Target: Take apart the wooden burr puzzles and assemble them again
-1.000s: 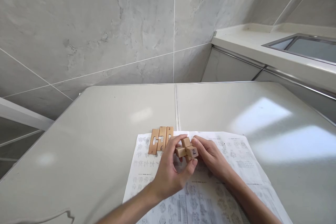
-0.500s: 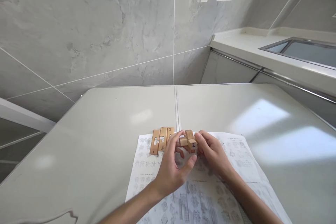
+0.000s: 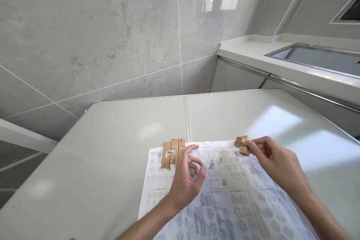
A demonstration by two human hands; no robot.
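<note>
An interlocking wooden block puzzle is in my right hand, near the top right edge of the printed sheet; thumb and fingers pinch its right side. My left hand is over the sheet's left half, fingers curled and apart from the thumb, holding nothing. Just beyond its fingers lie flat wooden pieces side by side, with cut-out slots and hand-written marks such as 1 and 2. My left index finger partly covers the rightmost one.
The large printed sheet, covered in small diagrams, lies on a pale table with a seam down its middle. Behind stands a grey tiled wall. A white counter with a sink is at the right.
My right hand has moved right, carrying the block puzzle away from my left hand, which has let go of it. The flat pieces stay where they were. The view has shifted slightly.
</note>
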